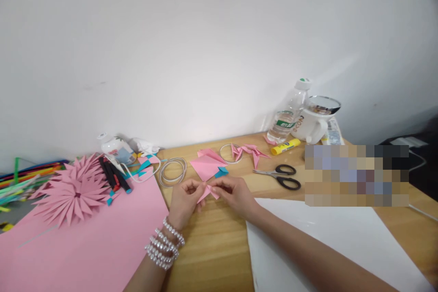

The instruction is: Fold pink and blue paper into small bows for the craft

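Observation:
Between both hands, low over the wooden table, is a small folded pink paper (208,192). My left hand (187,197), with pearl bracelets at the wrist, pinches its left side. The fingers of my right hand (232,192) are closed on its right side. Just beyond the hands lie pink paper sheets (208,164) and a small blue folded paper (221,172). Folded pink pieces (253,153) rest farther back, near a ring. Black-handled scissors (282,176) lie to the right of my right hand.
On the left are a spiky pink paper flower (77,194), markers (112,175), a pink sheet (112,237) and a cable coil (173,172). A white sheet (308,246), glue stick (285,146), water bottle (287,114) and white mug (310,125) stand or lie right.

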Available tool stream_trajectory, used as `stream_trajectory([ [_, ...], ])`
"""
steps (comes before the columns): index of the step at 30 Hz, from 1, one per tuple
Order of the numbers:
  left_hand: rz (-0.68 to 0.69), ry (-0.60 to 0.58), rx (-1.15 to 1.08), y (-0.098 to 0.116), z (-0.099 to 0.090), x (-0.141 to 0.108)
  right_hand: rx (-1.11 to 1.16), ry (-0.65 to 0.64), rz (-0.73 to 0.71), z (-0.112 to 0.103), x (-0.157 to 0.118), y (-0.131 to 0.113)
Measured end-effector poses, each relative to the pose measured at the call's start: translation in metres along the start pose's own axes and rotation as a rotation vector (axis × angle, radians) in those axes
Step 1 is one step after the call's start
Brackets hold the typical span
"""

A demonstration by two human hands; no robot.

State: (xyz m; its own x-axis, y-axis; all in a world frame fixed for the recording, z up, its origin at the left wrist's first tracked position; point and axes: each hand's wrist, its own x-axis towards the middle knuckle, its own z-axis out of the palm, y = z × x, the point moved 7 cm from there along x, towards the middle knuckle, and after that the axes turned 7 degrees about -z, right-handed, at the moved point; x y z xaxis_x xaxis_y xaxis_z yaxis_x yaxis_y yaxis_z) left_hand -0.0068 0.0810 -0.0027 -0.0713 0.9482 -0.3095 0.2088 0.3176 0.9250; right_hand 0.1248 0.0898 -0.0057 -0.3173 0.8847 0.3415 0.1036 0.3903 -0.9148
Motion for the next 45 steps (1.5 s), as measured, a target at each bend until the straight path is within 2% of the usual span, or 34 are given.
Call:
stream_trajectory([
  [5,-0.004,0.021,-0.003,0.001,-0.001,0.000,-0.096,-0.016,-0.075,0.000,-0.001,-0.008],
  [14,0.025,-0.026,0.004,0.005,0.004,-0.002,0.057,0.019,0.004,0.000,0.000,0.001],
  [20,0.036,-0.108,-0.043,0.010,0.010,-0.006,0.016,0.061,0.032,-0.003,-0.001,0.001],
  [28,0.024,-0.190,-0.070,0.006,0.016,-0.005,-0.059,0.058,-0.020,-0.003,-0.002,-0.005],
  [33,0.076,-0.189,-0.039,0.011,0.016,-0.007,-0.017,0.032,0.042,-0.001,-0.004,0.002],
  [45,0.084,-0.220,-0.049,0.013,0.016,-0.007,0.026,0.014,0.050,0.002,-0.004,0.007],
])
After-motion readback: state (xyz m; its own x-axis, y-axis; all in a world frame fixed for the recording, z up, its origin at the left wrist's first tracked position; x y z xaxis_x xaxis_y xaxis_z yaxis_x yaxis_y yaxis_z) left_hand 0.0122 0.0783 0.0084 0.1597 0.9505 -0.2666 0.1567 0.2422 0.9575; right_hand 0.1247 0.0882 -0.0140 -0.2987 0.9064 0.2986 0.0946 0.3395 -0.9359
